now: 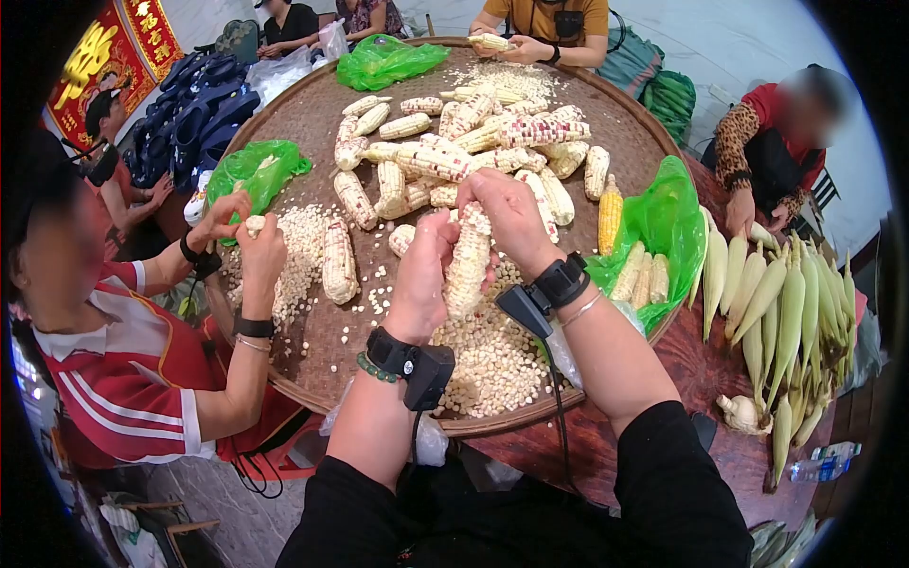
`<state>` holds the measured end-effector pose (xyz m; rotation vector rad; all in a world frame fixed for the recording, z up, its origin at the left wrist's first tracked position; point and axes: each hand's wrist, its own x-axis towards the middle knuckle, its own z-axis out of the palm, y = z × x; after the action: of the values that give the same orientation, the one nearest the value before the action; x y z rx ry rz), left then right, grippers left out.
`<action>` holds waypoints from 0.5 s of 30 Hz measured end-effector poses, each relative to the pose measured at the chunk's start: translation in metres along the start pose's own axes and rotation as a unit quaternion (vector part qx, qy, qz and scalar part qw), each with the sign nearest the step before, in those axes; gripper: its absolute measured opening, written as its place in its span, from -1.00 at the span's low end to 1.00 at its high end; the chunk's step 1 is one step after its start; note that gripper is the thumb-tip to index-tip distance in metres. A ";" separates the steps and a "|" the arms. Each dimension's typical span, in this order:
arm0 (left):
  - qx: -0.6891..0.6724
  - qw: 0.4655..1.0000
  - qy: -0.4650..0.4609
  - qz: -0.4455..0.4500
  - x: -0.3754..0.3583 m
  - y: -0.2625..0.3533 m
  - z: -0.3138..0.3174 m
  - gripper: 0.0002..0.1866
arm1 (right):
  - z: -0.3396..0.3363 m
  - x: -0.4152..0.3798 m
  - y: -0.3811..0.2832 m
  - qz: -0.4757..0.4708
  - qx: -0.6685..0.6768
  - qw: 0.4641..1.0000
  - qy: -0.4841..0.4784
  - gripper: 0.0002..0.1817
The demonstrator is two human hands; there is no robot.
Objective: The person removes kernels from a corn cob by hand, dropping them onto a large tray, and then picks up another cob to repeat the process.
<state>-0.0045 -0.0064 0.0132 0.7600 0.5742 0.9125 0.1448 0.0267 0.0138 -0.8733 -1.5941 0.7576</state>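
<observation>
Both of my hands are on one pale corn cob (468,260), held upright over the round woven tray (322,364). My left hand (423,270) wraps its left side, and my right hand (508,213) has its fingers closed at the upper end. Part of the cob looks stripped of kernels. Beneath it lies a pile of loose kernels (488,364). Beyond my hands is a heap of white and red-speckled cobs (426,161). A speckled cob (339,262) rests left of my hands, and a yellow cob (611,218) lies to the right.
Green bags (672,213) sit on the tray's edges, the right one holding cobs. Unhusked corn (791,303) and a plastic bottle (822,464) are on the red table (606,435). A co-worker's hands (258,237) work at the left; others sit at the far side and right.
</observation>
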 end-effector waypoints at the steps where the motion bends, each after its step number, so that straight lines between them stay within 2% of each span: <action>1: 0.000 1.000 -0.001 0.000 0.000 0.000 0.001 -0.45 | 0.000 0.000 0.002 0.000 0.000 1.000 0.000 -0.63; 4: 0.035 0.999 0.003 0.020 -0.001 0.002 0.005 -0.46 | 0.001 0.001 0.003 -0.026 -0.007 1.000 0.011 -0.63; 6: 0.108 0.993 0.033 0.025 -0.004 0.005 0.011 -0.60 | 0.000 0.000 0.001 -0.002 -0.005 1.000 0.010 -0.63; 9: 0.066 0.997 0.016 0.034 -0.006 0.004 0.010 -0.67 | 0.003 0.000 -0.001 -0.005 0.000 0.999 0.036 -0.63; 12: 0.095 0.994 0.019 0.040 -0.005 0.002 0.007 -0.62 | 0.004 0.000 -0.001 -0.019 -0.011 0.999 0.034 -0.62; 15: 0.103 0.993 0.015 0.055 -0.005 0.000 0.003 -0.65 | 0.005 0.000 0.003 -0.027 -0.016 0.999 0.029 -0.61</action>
<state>-0.0049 -0.0114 0.0154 0.9734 0.6646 0.9777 0.1402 0.0283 0.0105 -0.8648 -1.5755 0.6638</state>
